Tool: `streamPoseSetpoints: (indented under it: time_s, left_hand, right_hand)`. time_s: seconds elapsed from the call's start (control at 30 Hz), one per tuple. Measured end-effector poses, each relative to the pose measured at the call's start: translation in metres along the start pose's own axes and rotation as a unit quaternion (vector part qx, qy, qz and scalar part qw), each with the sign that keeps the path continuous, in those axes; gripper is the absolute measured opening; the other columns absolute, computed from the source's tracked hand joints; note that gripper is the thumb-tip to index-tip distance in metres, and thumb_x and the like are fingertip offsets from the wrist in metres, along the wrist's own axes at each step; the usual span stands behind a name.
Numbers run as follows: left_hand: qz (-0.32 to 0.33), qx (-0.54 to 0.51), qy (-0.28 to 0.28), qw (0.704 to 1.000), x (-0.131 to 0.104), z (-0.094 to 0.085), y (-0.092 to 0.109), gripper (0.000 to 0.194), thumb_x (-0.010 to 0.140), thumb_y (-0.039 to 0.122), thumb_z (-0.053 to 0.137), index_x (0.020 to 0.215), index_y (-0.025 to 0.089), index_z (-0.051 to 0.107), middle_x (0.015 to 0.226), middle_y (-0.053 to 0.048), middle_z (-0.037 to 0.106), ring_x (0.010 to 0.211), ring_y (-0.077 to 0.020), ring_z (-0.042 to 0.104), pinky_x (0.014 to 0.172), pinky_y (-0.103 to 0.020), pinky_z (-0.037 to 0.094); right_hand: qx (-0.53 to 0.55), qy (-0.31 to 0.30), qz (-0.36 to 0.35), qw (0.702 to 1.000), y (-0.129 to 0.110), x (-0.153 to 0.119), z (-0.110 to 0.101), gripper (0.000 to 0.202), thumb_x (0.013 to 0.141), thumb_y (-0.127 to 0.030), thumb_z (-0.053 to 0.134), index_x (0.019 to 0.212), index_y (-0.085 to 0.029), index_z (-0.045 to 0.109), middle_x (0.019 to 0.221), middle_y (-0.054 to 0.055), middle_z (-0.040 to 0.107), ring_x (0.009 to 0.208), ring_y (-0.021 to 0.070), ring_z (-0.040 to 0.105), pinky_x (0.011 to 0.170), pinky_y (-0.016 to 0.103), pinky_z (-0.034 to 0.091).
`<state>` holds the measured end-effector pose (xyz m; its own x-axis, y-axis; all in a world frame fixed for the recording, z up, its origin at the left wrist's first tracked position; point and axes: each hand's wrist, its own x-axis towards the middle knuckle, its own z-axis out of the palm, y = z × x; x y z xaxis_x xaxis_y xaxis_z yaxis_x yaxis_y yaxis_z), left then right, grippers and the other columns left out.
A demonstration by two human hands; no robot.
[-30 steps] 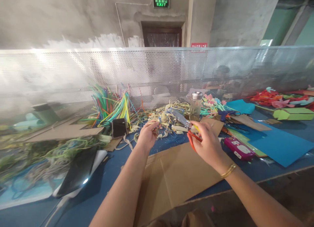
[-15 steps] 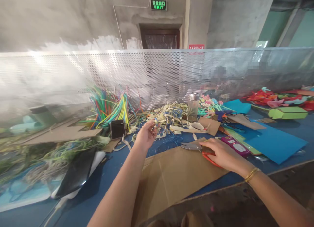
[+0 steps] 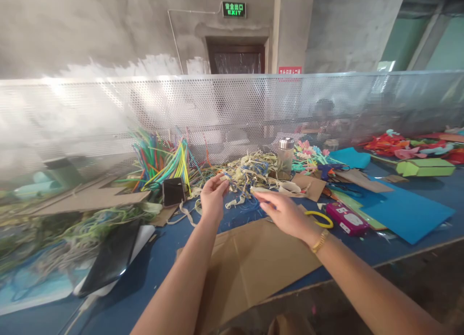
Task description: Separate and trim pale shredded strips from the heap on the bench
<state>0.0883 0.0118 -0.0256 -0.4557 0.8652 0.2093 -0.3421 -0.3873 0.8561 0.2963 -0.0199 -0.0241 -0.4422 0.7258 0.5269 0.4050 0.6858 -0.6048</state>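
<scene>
My left hand [image 3: 213,199] is raised over the blue table with thumb and fingertips pinched together. Whatever sits between them is too small to make out. My right hand [image 3: 284,214] reaches toward it, fingers stretched out and thumb apart, holding nothing that I can see. Behind both hands lies a heap of pale and blue fabric strips [image 3: 253,168]. Under my right wrist a yellow scissor handle [image 3: 322,219] shows; the rest of the scissors is mostly hidden. A brown cardboard sheet [image 3: 253,267] lies below my hands.
At left are colourful thin sticks [image 3: 159,163], a phone [image 3: 173,192], cardboard [image 3: 119,197] and a black tablet-like device [image 3: 112,262]. A bottle [image 3: 285,158], purple box [image 3: 347,218] and blue sheet [image 3: 406,211] are at right. A perforated metal screen [image 3: 163,103] borders the table.
My right hand has let go of the scissors and moved left and up toward my left hand. The scissors now rest on the table side. My left hand has barely shifted.
</scene>
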Motion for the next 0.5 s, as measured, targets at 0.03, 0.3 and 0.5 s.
streamPoseSetpoints:
  time_s: [0.03,0.3,0.5]
  left_hand:
    - [0.029,0.024,0.003,0.999,-0.001,0.001,0.0,0.033,0.061,0.014,0.079,0.091,0.017,0.068,0.077,-0.001,0.068,0.068,-0.0092,0.063,0.066,-0.019,0.049]
    - [0.099,0.122,-0.077,0.985,-0.009,0.004,0.0,0.033,0.063,0.009,0.075,0.095,0.021,0.071,0.103,-0.006,0.071,0.097,-0.0178,0.066,0.085,-0.026,0.051]
    - [0.063,0.105,-0.099,0.988,-0.02,0.012,0.005,0.043,0.062,0.0,0.069,0.098,0.024,0.071,0.101,-0.005,0.071,0.104,-0.019,0.064,0.085,-0.026,0.052]
  right_hand:
    - [0.096,-0.001,0.026,0.995,-0.004,0.011,0.016,0.04,0.089,-0.027,0.048,0.127,-0.023,0.058,0.129,0.009,0.061,0.116,0.0199,0.058,0.099,0.04,0.046]
    - [0.477,0.108,0.22,0.844,-0.022,0.07,0.074,0.027,0.074,-0.033,0.063,0.096,-0.02,0.069,0.104,0.005,0.069,0.097,0.0175,0.061,0.079,0.029,0.049]
    - [0.513,0.135,0.247,0.811,-0.001,0.083,0.075,0.028,0.06,-0.039,0.074,0.072,-0.017,0.061,0.065,-0.003,0.06,0.062,0.01,0.054,0.057,0.022,0.041]
